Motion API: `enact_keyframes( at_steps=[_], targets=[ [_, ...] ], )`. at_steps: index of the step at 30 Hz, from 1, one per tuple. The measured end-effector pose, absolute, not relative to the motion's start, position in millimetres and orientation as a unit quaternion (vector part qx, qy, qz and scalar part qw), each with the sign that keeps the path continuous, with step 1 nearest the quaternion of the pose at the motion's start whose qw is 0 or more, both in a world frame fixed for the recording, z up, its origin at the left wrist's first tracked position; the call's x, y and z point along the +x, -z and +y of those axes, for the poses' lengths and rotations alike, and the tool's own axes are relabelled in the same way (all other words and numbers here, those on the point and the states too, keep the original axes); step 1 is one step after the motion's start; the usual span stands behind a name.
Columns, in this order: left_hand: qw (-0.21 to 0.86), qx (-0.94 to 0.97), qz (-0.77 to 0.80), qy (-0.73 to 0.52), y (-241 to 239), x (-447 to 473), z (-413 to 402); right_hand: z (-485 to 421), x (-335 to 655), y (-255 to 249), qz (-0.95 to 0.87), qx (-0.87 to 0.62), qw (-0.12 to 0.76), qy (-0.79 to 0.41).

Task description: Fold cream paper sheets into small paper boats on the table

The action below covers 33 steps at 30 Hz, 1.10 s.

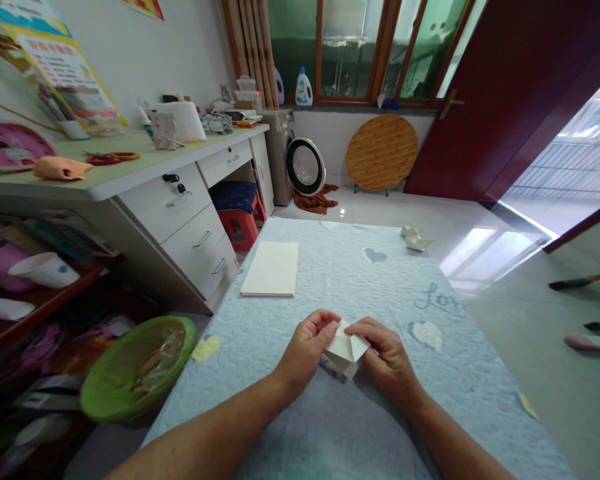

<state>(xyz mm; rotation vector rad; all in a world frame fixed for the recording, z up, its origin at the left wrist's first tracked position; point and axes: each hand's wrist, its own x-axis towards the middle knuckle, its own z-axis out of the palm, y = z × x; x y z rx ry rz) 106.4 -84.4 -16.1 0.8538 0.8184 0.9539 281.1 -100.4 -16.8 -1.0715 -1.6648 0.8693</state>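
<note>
My left hand [307, 350] and my right hand [387, 360] hold a folded piece of white paper [347, 350] between their fingertips, just above the blue quilted cloth [320, 267] that covers the table. The paper has angled folds, and my fingers hide part of it. Farther along the cloth, beyond my hands, lies a flat stack of cream paper sheets [270, 269]. Two small folded paper pieces [415, 239] sit at the far right edge of the cloth.
To the left stand a white desk with drawers [180, 213] and a green basket [137, 368] holding a plastic bag. A cluttered shelf [40, 280] lines the left wall. A red stool [237, 229], a washing machine [280, 157] and a dark red door [500, 87] lie beyond the table.
</note>
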Motion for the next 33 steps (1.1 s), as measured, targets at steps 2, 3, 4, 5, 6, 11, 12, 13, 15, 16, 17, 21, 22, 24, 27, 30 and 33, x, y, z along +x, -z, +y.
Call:
enact_keyframes(
  at_steps=[2, 3, 4, 5, 6, 11, 12, 13, 15, 16, 17, 21, 22, 24, 27, 30, 33],
  targets=[
    [0.704, 0.394, 0.383, -0.449, 16.2, 108.1, -83.5, -102.2, 281.2, 16.7, -0.684, -0.421, 0.46, -0.378],
    [0.7, 0.399, 0.381, -0.453, 16.3, 108.4, -83.2, -103.2, 281.4, 17.0, -0.674, -0.413, 0.457, -0.407],
    [0.699, 0.405, 0.377, -0.454, 16.4, 108.5, -82.9, -103.9, 281.8, 17.7, -0.653, -0.405, 0.458, -0.447],
    [0.697, 0.411, 0.374, -0.453, 16.3, 108.4, -82.9, -104.4, 282.1, 18.5, -0.623, -0.398, 0.463, -0.488],
    [0.693, 0.419, 0.373, -0.452, 16.0, 108.2, -83.0, -104.5, 282.4, 19.5, -0.59, -0.394, 0.471, -0.524],
    [0.644, 0.502, 0.387, -0.428, 11.9, 109.8, -87.9, -99.6, 281.0, 20.1, -0.546, -0.457, 0.445, -0.544],
    [0.629, 0.524, 0.391, -0.422, 11.4, 110.7, -89.4, -98.3, 280.2, 19.6, -0.55, -0.469, 0.427, -0.544],
    [0.614, 0.544, 0.393, -0.416, 11.3, 111.5, -90.9, -97.3, 279.5, 19.0, -0.55, -0.476, 0.413, -0.548],
    [0.594, 0.573, 0.392, -0.406, 11.9, 112.9, -93.4, -96.1, 278.2, 18.7, -0.542, -0.478, 0.402, -0.562],
    [0.59, 0.581, 0.389, -0.403, 12.5, 113.2, -94.1, -95.9, 277.9, 18.8, -0.535, -0.477, 0.402, -0.57],
    [0.589, 0.586, 0.387, -0.401, 13.0, 113.2, -94.6, -95.9, 277.8, 19.1, -0.529, -0.475, 0.402, -0.577],
    [0.596, 0.589, 0.385, -0.387, 12.3, 111.3, -94.1, -97.2, 279.1, 19.6, -0.516, -0.466, 0.414, -0.588],
    [0.599, 0.589, 0.383, -0.384, 11.7, 110.8, -93.7, -97.6, 279.5, 19.5, -0.511, -0.465, 0.419, -0.588],
    [0.605, 0.588, 0.377, -0.381, 10.6, 110.2, -93.4, -98.0, 280.2, 19.3, -0.494, -0.467, 0.428, -0.595],
    [0.622, 0.576, 0.368, -0.383, 10.7, 109.9, -93.7, -97.4, 280.6, 20.5, -0.456, -0.467, 0.438, -0.618],
    [0.651, 0.546, 0.351, -0.393, 11.9, 108.2, -94.1, -95.3, 281.1, 22.7, -0.415, -0.475, 0.461, -0.624],
    [0.677, 0.539, 0.325, -0.382, 11.8, 104.1, -93.7, -92.5, 281.6, 24.1, -0.379, -0.498, 0.482, -0.613]
  ],
)
